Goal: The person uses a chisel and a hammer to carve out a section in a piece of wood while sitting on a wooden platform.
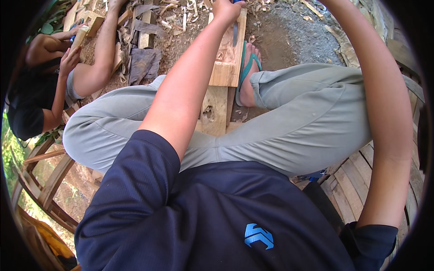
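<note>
Near the top edge, my left hand (227, 11) is closed round a blue-handled chisel (235, 35). Its flat metal blade points down onto a wooden block (222, 80) that has a hollow cut into its upper face. Loose shavings and rough cut marks show in the hollow. The block lies between my feet, on top of a wooden plank (214, 108). My right arm reaches up past the top edge, so my right hand is out of sight.
At the left sits a co-worker, holding a piece of wood (79, 39). Wood shavings (181, 11) and dark cloth scraps (144, 65) litter the ground. My sandalled foot (247, 74) stands right beside the block. A slatted wooden surface (355, 174) lies at the right.
</note>
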A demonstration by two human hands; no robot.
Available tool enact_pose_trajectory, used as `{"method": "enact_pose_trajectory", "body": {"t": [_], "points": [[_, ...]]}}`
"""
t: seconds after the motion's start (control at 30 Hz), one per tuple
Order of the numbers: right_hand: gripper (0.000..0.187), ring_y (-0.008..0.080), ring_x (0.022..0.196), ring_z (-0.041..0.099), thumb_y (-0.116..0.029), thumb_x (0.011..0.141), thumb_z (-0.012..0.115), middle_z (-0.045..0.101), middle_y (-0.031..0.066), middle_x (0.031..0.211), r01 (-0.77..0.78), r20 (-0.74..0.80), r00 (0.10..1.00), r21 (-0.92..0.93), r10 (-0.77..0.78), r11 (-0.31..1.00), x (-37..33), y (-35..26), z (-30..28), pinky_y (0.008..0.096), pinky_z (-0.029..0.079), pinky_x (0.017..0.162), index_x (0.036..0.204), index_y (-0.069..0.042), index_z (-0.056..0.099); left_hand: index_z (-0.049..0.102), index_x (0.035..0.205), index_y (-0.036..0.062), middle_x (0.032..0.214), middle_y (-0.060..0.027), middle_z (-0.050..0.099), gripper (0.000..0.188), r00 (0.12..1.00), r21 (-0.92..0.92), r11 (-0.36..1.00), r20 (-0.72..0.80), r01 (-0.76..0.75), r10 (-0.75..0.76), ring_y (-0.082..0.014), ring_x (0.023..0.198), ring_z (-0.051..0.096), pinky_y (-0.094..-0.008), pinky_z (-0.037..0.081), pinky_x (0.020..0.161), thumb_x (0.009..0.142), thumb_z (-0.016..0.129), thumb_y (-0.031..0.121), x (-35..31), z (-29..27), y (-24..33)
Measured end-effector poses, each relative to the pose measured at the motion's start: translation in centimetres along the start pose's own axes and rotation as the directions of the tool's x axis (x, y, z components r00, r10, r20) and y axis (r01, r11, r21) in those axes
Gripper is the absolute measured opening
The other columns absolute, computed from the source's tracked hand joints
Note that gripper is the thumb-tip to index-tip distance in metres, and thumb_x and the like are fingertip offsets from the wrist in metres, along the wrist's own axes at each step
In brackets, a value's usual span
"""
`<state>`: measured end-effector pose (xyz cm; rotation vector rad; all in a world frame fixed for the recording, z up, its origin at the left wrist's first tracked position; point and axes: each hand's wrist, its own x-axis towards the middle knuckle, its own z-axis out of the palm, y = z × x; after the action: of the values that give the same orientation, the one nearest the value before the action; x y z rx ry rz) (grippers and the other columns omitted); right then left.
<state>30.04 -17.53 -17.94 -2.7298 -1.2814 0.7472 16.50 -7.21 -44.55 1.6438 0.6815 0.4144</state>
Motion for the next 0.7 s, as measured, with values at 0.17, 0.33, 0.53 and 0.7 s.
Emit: {"method": "enact_pose_trajectory", "body": {"t": [0.17,0.33,0.53,0.7], "points": [[0.030,0.0265,0.077,0.071,-0.031,0.083,0.075,0.075,0.0176,0.085,0.021,-0.031,0.999,0.064,-0.019,0.998,-1.2,0.7,0.8,0.0405,0.056,0.074,0.098,-0.006,0.080,0.077,0.102,0.0021,0.091,-0.0127,0.078,0.020,0.998,0.085,0.994,-0.024,0.068,-0.066,-0.0200,0.083,0.072,-0.0370,0.055,0.079,0.084,0.078,0.012,-1.2,0.8,2.1],[0.032,0.0281,0.078,0.072,-0.031,0.081,0.077,0.076,0.0189,0.087,0.046,-0.061,0.997,0.039,-0.044,0.998,0.1,1.4,0.9,0.0418,0.056,0.076,0.099,-0.005,0.079,0.079,0.103,0.0065,0.091,-0.0128,0.078,0.022,0.989,0.165,0.976,-0.065,0.139,-0.130,-0.0218,0.082,0.073,-0.0379,0.055,0.079,0.083,0.080,0.017,-1.2,0.2,2.9],[0.029,0.0304,0.080,0.073,-0.028,0.082,0.074,0.076,0.0206,0.087,0.023,-0.024,0.999,0.003,-0.023,1.000,0.1,0.9,0.9,0.0425,0.056,0.076,0.099,-0.005,0.079,0.080,0.109,0.0099,0.092,-0.0108,0.079,0.029,0.975,0.143,0.968,-0.107,0.207,-0.192,-0.0210,0.082,0.072,-0.0383,0.055,0.079,0.083,0.083,0.023,-2.0,-0.9,3.9],[0.027,0.0309,0.080,0.073,-0.026,0.083,0.072,0.075,0.0206,0.086,-0.003,-0.030,1.000,0.060,0.004,0.998,0.2,0.7,1.8,0.0427,0.056,0.076,0.097,-0.003,0.079,0.080,0.109,0.0105,0.090,-0.0095,0.079,0.029,0.979,0.301,0.931,-0.073,0.206,-0.193,-0.0190,0.079,0.071,-0.0373,0.055,0.076,0.084,0.083,0.026,-2.5,-1.9,5.8]]}}
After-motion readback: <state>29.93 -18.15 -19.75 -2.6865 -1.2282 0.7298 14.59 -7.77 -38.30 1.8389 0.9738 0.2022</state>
